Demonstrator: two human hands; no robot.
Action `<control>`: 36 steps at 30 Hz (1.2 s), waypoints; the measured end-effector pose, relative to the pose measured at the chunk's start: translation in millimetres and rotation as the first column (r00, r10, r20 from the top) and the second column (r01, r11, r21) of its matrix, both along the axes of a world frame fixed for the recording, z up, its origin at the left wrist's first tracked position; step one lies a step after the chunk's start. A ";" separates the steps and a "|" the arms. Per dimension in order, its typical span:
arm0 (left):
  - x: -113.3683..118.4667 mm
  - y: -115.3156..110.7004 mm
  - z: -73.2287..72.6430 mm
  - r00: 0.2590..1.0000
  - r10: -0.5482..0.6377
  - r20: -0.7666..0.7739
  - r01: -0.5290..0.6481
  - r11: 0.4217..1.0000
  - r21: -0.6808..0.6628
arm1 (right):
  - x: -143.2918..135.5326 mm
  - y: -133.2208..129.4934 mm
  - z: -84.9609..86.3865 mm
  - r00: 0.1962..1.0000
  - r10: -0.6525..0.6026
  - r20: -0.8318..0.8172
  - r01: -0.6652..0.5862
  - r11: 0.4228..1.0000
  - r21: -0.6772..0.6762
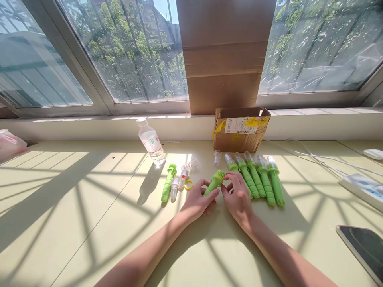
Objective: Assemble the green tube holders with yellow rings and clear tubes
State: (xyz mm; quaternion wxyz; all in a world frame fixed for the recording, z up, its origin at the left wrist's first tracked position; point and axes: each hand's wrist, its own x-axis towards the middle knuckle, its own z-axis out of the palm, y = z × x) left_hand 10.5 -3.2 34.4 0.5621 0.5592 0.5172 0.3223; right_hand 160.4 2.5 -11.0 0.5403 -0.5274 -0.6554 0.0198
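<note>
A green handle (216,181) is held in the air or just on the table, in front of the cardboard box (239,139) and slightly to its left; which of the two, it cannot be told. Its body is pinched between the thumb and the fingers of the left hand (200,198). By the right hand (238,195), with fingers bent, the ribbed head seems to be touched at its side; whether it is firmly pinched there cannot be made out.

The handle is judged to be light and rather stiff, probably of plastic, and not easily broken. Its smooth part could slip a little, so a hold is best taken around the body, with the ribbed head left for the other fingertips. The clear caps (174,189), lying to the left of the box and nearer, look thinner and may be cracked by strong squeezing.

The lower end of the handle is hidden by the left hand. In the row of capped handles (261,179) in front of the box, the leftmost one is partly covered by the right hand.
</note>
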 end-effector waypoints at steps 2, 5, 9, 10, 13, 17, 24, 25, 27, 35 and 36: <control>0.0 0.4 -1.0 1.000 -0.004 0.003 0.004 1.000 0.002 | -0.5 -0.3 0.6 1.000 -0.007 0.006 0.007 1.000 0.009; 0.6 0.4 -3.4 1.000 0.000 0.008 0.000 1.000 0.005 | -0.8 -0.4 0.5 1.000 -0.010 0.010 0.010 1.000 0.003; 0.8 -0.6 -5.6 0.998 -0.008 0.056 0.009 1.000 -0.010 | -0.3 0.1 0.0 1.000 -0.014 0.008 0.014 1.000 -0.012; 0.7 -0.9 -5.8 0.997 -0.007 0.072 0.008 1.000 -0.014 | -0.2 0.3 0.1 1.000 -0.017 0.008 0.017 1.000 -0.016; -0.2 -1.4 -6.6 0.993 -0.005 0.118 0.007 1.000 -0.023 | -0.6 0.3 0.9 1.000 -0.014 0.013 0.014 0.999 -0.041; -1.8 -0.6 -8.7 0.989 -0.003 0.151 0.006 1.000 -0.023 | -1.8 -1.2 3.4 0.999 0.019 -0.027 -0.022 0.993 -0.112; 0.0 -1.6 -7.4 0.975 0.058 0.212 -0.057 0.998 -0.010 | 3.0 -0.1 6.3 0.866 0.191 -0.461 -0.354 0.887 -0.297; 0.9 -2.4 -6.1 0.971 0.087 0.221 -0.087 0.996 -0.009 | 4.4 1.3 5.8 0.814 0.187 -0.549 -0.405 0.861 -0.306; 2.6 -4.1 -3.2 0.965 0.128 0.229 -0.129 0.992 -0.009 | 6.8 4.4 4.5 0.717 0.150 -0.681 -0.461 0.835 -0.301; 5.0 -6.8 4.0 0.972 0.120 0.201 -0.122 0.993 -0.002 | 9.9 8.7 1.4 0.628 0.086 -0.773 -0.477 0.828 -0.295; 4.9 -6.5 4.0 0.973 0.118 0.200 -0.120 0.993 -0.002 | 9.8 8.3 1.1 0.635 0.089 -0.767 -0.477 0.827 -0.298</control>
